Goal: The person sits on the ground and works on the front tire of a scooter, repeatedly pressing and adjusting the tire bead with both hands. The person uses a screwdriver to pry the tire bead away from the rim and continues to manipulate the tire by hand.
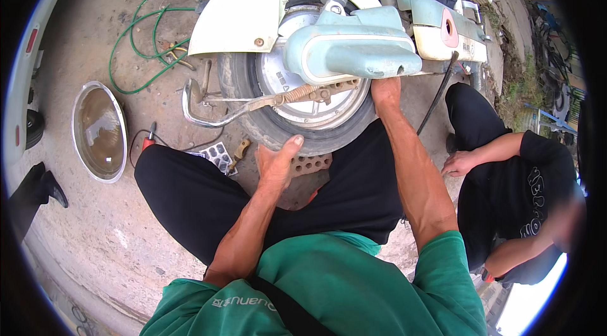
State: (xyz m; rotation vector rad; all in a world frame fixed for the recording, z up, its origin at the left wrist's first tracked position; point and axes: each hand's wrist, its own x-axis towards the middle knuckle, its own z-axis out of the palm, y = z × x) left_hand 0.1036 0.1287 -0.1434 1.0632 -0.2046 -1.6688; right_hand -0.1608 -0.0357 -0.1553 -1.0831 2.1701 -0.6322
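Note:
In front of me is the rear wheel of a pale blue and cream scooter, its black tyre (251,122) set around a silver hub (278,77). My left hand (276,162) is closed on the tyre's near edge, thumb on top and fingers down its side. On the wheel's right, my right hand (386,94) reaches up beneath the pale blue cover (354,48), and its fingers are hidden there. A bent metal stand (201,122) with a rusty spring (294,95) crosses the wheel's near side. The white mudguard (237,17) arches over the tyre.
A metal basin of murky water (74,124) stands at the left, near a green hose (112,61). A perforated brick (312,164) and a tray of patches (218,158) lie near my knees. A co-worker in black (506,190) crouches at the right. Another person's shoe (55,189) shows far left.

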